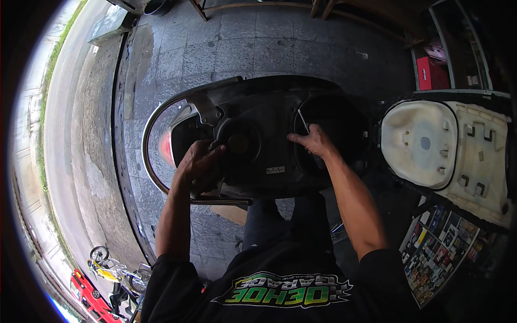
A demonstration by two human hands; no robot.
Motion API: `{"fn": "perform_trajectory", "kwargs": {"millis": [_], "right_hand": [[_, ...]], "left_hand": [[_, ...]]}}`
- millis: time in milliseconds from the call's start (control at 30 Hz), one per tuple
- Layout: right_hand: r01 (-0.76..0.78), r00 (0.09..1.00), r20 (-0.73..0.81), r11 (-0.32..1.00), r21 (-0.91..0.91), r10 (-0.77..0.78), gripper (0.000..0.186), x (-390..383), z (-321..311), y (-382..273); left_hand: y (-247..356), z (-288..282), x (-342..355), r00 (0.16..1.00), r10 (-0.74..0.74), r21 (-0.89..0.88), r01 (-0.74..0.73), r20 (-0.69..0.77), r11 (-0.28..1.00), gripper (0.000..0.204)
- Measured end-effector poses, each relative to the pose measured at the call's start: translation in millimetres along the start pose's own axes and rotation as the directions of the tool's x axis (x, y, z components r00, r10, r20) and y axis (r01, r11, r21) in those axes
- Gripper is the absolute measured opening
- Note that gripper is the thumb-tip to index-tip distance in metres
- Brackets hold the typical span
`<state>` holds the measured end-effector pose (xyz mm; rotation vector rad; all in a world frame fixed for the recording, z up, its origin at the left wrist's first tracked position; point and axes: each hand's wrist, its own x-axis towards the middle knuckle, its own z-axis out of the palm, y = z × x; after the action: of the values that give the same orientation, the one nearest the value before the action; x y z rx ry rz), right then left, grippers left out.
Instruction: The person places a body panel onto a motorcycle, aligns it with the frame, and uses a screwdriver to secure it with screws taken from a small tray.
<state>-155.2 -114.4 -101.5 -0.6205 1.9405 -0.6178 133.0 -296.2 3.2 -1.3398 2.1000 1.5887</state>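
A black scooter body (pixel 269 151) lies crosswise below me, with a chrome rear rail (pixel 148 129), red tail light (pixel 164 148), round fuel cap (pixel 237 142) and open storage well (pixel 336 124). My left hand (pixel 196 161) is at the rear, just left of the cap, fingers curled against dark parts; what they hold, if anything, is hidden. My right hand (pixel 315 140) holds a thin silver tool (pixel 302 116) over the well's left edge, its thumb stretched leftward.
An upturned seat (pixel 447 145) sits at the right, beside shelving with a red box (pixel 431 72) and a display case (pixel 436 253). A wooden bench (pixel 258 5) stands at the top. A road (pixel 70 134), yellow motorcycle (pixel 107 272) and red car (pixel 89 296) show at the left.
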Motion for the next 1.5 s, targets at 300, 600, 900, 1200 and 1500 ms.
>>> {"fn": "perform_trajectory", "kwargs": {"millis": [300, 600, 900, 1200, 1500], "right_hand": [[0.172, 0.978, -0.071, 0.954, -0.244, -0.195, 0.075, -17, 22, -1], [0.076, 0.945, -0.301, 0.980, -0.184, -0.130, 0.048, -47, 31, -11], [-0.270, 0.960, 0.172, 0.886, 0.378, 0.219, 0.027, -115, -13, 15], [-0.393, 0.917, 0.146, 0.782, 0.484, 0.371, 0.028, -201, 14, 105], [-0.378, 0.884, 0.036, 0.669, 0.640, 0.465, 0.028, -263, 49, 144]], "left_hand": [[-2, 3, 11, 0.967, 0.251, 0.704, -0.207, 0.042, 0.679, 0.018], [-6, -13, 6, 0.969, 0.248, 0.623, -0.193, -0.002, 0.758, 0.028], [-6, -10, 4, 0.994, 0.098, 0.416, -0.072, -0.041, 0.906, 0.033], [-26, -5, -11, 0.721, 0.364, 0.303, -0.221, -0.590, 0.927, 0.011], [-43, 34, -3, 0.644, 0.638, 0.692, -0.225, -0.422, 0.686, 0.046]]}}
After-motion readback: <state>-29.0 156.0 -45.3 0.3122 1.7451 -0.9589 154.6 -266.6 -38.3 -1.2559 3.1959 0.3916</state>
